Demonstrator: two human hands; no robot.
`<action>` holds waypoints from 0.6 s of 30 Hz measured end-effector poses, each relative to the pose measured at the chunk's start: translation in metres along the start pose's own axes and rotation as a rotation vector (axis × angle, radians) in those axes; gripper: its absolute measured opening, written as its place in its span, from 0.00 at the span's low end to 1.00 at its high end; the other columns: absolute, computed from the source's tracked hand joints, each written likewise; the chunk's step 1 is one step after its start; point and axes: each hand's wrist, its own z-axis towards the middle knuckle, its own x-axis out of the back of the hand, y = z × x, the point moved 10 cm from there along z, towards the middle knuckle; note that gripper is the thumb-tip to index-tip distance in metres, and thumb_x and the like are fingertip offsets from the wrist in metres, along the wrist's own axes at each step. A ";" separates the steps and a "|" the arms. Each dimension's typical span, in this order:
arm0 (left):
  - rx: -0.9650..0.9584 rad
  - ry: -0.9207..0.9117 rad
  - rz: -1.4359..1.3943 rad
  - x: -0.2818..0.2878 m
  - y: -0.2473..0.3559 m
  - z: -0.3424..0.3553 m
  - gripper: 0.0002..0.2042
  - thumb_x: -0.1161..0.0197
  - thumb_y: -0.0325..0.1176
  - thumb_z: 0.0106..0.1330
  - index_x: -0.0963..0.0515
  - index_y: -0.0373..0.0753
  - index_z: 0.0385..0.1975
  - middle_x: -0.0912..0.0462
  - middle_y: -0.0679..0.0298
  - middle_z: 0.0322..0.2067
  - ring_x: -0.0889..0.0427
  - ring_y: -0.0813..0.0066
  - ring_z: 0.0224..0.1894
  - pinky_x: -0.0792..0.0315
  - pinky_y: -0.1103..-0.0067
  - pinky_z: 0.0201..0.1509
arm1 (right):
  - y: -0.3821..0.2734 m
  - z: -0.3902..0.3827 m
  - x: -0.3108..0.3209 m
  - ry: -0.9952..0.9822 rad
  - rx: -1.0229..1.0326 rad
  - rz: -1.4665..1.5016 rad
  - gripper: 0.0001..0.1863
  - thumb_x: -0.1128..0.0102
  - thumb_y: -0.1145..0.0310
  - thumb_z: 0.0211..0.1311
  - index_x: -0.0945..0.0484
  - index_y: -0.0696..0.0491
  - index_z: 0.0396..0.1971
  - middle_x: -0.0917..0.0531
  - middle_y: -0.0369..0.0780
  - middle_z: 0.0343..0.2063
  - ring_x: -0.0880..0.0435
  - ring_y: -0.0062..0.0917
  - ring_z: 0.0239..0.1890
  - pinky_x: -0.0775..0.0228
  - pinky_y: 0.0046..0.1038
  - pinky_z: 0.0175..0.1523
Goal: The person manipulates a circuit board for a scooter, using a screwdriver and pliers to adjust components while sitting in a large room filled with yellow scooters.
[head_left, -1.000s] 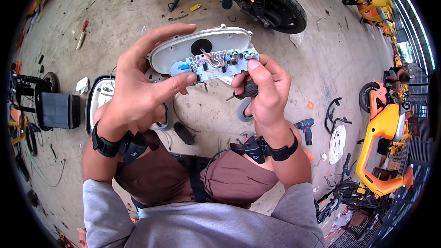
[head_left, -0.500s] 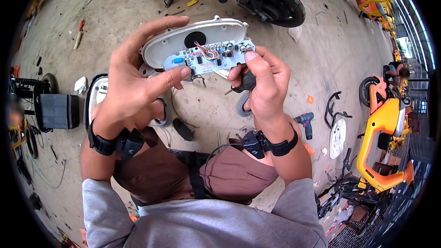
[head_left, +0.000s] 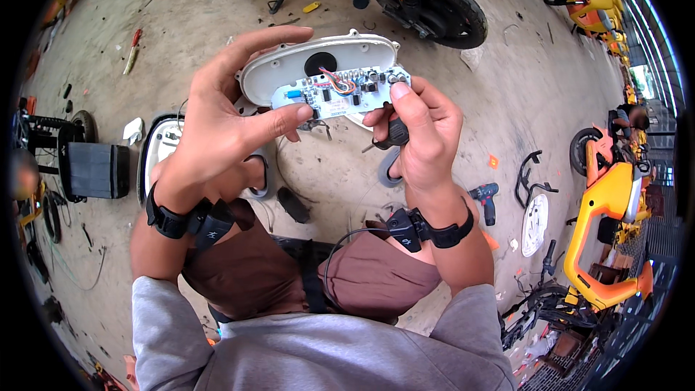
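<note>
Since the earlier frame, housing point(head_left: 318, 65) raised slightly. Left hand point(head_left: 217, 123) fingers pinch circuit board point(head_left: 340, 90) against it; right hand point(head_left: 423, 134) fingers grip dark tool point(head_left: 397, 130) below board. Likely freeing board; next needs steady prying.

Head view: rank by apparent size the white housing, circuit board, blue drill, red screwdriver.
1. white housing
2. circuit board
3. blue drill and red screwdriver: both small and alike, not ranked.
The held parts sit nearer the camera, so their lead is inflated.

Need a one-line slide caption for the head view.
Left hand and right hand hold a white instrument-panel housing with its circuit board exposed, above a concrete floor beside yellow scooters.
</note>
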 end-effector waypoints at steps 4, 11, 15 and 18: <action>0.109 -0.050 -0.100 -0.002 -0.009 0.004 0.29 0.30 0.21 0.53 0.31 0.33 0.57 0.23 0.56 0.47 0.18 0.76 0.35 0.20 0.82 0.32 | 0.005 -0.002 0.001 -0.026 -0.004 0.018 0.12 0.45 0.66 0.67 0.19 0.61 0.34 0.16 0.41 0.25 0.28 0.12 0.20 0.38 0.15 0.26; 0.137 -0.067 -0.119 0.004 -0.010 0.001 0.21 0.41 0.32 0.65 0.31 0.35 0.58 0.23 0.56 0.50 0.21 0.76 0.42 0.22 0.80 0.39 | 0.005 0.000 -0.002 -0.098 -0.019 0.081 0.15 0.45 0.64 0.67 0.19 0.62 0.33 0.16 0.43 0.25 0.27 0.15 0.19 0.36 0.17 0.27; 0.032 0.048 0.019 0.018 -0.010 0.004 0.20 0.51 0.41 0.71 0.28 0.35 0.56 0.22 0.56 0.48 0.25 0.75 0.49 0.32 0.79 0.54 | 0.008 -0.001 -0.001 -0.102 -0.043 0.132 0.15 0.45 0.64 0.67 0.19 0.63 0.33 0.16 0.45 0.25 0.26 0.16 0.19 0.35 0.18 0.27; 0.079 0.168 0.116 0.030 -0.018 0.003 0.19 0.51 0.42 0.72 0.28 0.35 0.55 0.21 0.57 0.47 0.25 0.76 0.48 0.32 0.80 0.53 | 0.011 0.001 0.001 -0.104 -0.056 0.200 0.15 0.45 0.64 0.68 0.19 0.62 0.33 0.16 0.45 0.26 0.26 0.16 0.19 0.35 0.19 0.27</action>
